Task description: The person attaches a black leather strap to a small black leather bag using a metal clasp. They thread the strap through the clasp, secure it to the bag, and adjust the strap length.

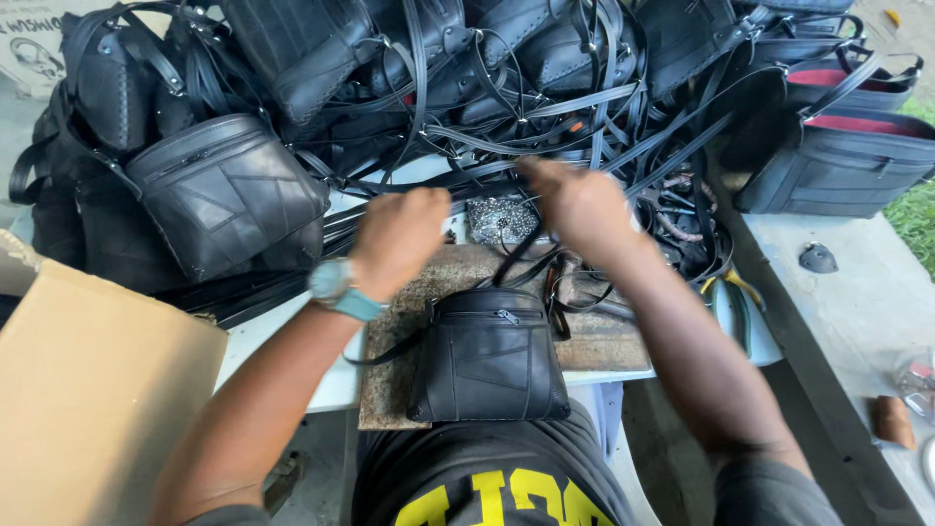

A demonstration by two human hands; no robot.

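Already I see 1 stitched black shoulder bag (489,356) lying zipped on the bench (292,341) before me. My left hand (399,239) is fisted, my right hand (575,200) pinches a black strap (516,255) above it; attaching looks unfinished.

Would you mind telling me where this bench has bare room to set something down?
Bare concrete ledge right of the strap pile, around a small dark piece. White tabletop between cardboard box and worn board. Everywhere behind both hands is crowded.
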